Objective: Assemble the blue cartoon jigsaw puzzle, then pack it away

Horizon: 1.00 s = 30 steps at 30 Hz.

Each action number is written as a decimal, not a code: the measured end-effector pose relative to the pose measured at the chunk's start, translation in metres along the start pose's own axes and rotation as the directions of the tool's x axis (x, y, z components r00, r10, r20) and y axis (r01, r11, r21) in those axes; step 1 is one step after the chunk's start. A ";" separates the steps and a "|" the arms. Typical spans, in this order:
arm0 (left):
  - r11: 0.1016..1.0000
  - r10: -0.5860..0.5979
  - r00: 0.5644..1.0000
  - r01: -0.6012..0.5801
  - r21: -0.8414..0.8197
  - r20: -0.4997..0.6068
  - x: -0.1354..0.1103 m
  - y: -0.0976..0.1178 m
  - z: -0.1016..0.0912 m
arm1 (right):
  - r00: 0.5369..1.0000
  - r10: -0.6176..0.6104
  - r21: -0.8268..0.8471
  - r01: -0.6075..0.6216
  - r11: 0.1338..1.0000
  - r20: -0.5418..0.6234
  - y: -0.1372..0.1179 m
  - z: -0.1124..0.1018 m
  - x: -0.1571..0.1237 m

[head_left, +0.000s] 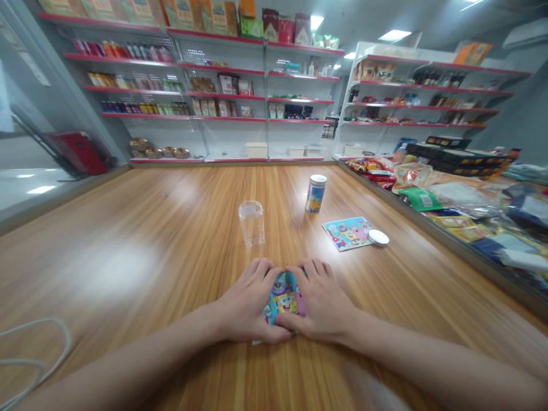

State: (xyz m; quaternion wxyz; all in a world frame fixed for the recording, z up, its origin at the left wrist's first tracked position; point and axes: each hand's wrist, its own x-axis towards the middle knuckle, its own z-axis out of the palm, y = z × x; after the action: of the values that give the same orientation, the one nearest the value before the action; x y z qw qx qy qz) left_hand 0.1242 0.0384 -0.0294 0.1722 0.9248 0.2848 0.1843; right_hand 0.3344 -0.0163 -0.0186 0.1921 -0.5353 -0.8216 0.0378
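My left hand (252,297) and my right hand (319,299) meet near the front of the wooden table. Between them is a blue cartoon-printed sheet (286,305), gripped from both sides. The fingers curl over its far edge, and both thumbs lie along the near edge. Much of the sheet is hidden under my hands. Just beyond stands a clear plastic cup (252,224), upright. Farther to the right is a blue and yellow can (315,197) with a white top. A similar cartoon sheet (346,234) lies flat, and a white round lid (378,238) rests at its right corner.
The wooden table (192,228) has a raised edge. Along the right lies a heap of packaged goods, including a green packet (422,199) and black boxes (445,157). A white cable (64,337) loops at the left front. Stocked shelves (226,117) stand behind the table.
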 end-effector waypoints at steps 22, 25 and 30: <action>0.984 0.071 0.996 -0.079 -0.161 -0.054 0.006 0.005 0.009 | 0.990 0.032 0.071 -0.022 0.997 -0.136 0.002 0.014 0.006; 0.962 0.093 0.993 -0.109 -0.250 -0.073 0.004 0.004 0.010 | 0.991 0.002 0.134 0.016 0.991 -0.136 0.006 0.016 0.008; 0.947 0.084 0.992 -0.110 -0.303 -0.098 0.002 0.007 0.011 | 0.990 0.019 0.220 0.013 0.975 -0.142 0.007 0.014 0.010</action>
State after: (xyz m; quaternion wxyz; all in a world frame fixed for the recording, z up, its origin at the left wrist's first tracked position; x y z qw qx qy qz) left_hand 0.1342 0.0320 -0.0357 0.2927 0.8912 0.2135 0.2730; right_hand 0.3323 -0.0028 -0.0303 0.3084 -0.5132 -0.7958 0.0904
